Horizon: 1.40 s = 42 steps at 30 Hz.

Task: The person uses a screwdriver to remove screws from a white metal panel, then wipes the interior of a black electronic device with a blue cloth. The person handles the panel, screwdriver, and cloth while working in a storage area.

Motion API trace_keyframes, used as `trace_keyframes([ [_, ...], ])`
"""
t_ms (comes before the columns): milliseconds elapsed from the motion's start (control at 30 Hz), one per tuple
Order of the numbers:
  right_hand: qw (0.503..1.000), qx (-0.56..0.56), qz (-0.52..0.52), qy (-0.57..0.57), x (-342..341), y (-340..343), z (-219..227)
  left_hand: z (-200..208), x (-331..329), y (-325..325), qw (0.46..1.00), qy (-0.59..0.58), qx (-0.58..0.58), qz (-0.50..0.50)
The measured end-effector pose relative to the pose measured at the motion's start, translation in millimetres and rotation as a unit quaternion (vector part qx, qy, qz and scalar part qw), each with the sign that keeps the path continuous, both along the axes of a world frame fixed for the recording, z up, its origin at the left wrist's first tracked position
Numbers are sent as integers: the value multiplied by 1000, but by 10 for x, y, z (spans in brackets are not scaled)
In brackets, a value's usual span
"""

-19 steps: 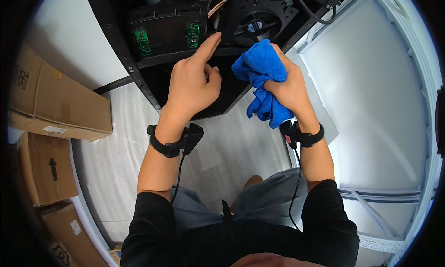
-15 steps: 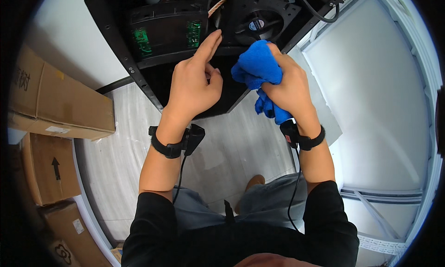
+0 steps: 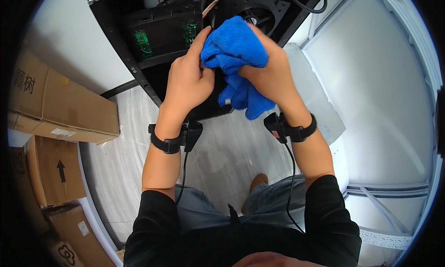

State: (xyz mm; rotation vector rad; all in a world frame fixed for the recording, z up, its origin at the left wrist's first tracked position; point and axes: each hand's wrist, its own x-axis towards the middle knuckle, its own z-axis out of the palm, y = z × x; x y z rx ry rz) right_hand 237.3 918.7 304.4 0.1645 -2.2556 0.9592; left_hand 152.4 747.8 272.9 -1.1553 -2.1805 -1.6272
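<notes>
A bunched blue cloth (image 3: 238, 44) is gripped in my right hand (image 3: 274, 74), its loose end hanging below the palm. My left hand (image 3: 189, 79) is beside the cloth's left edge, index finger stretched out and thumb apart from it; the fingertips are partly hidden behind the cloth. Both hands are over the front of a black-framed machine (image 3: 160, 37) with green circuit boards (image 3: 143, 42) showing through its panel. Behind the cloth and my right hand, a black fan (image 3: 266, 19) is partly covered.
Cardboard boxes (image 3: 76, 109) are stacked along the left side. On the right stands a large pale panel (image 3: 375, 91) with a white frame. A black cable (image 3: 306, 8) loops at the machine's upper right. Black wrist straps (image 3: 171, 145) with trailing cords are on both my arms.
My right hand has moved left and slightly up with the blue cloth, which now meets my left hand and covers part of the fan. The left hand has shifted slightly left.
</notes>
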Motion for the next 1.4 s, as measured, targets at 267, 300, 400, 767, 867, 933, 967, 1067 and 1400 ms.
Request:
trace_keyframes([
  [267,983,104,-26,-149,3,-59,109,-7,15,-8,1000,7,-15,18],
  [300,976,164,-44,-138,-2,-16,123,-18,23,-1,999,18,-18,23],
  [400,921,339,-115,-152,58,19,265,-32,20,-18,998,40,-27,35],
  [767,910,339,-92,-218,-7,99,369,-50,-6,9,999,8,34,-32],
  [867,932,225,-42,-280,-82,58,490,-39,-9,11,999,-15,31,-39],
  [933,938,93,20,-334,-140,51,555,-44,-25,0,999,-27,12,-33],
  [967,932,26,51,-357,-165,55,574,-47,-35,-5,999,-32,3,-30],
  [1067,924,-46,64,-374,-189,117,526,-67,-55,0,999,-38,5,-27],
  [1400,778,585,-120,-197,89,13,585,-7,-9,-32,998,-49,14,-49],
])
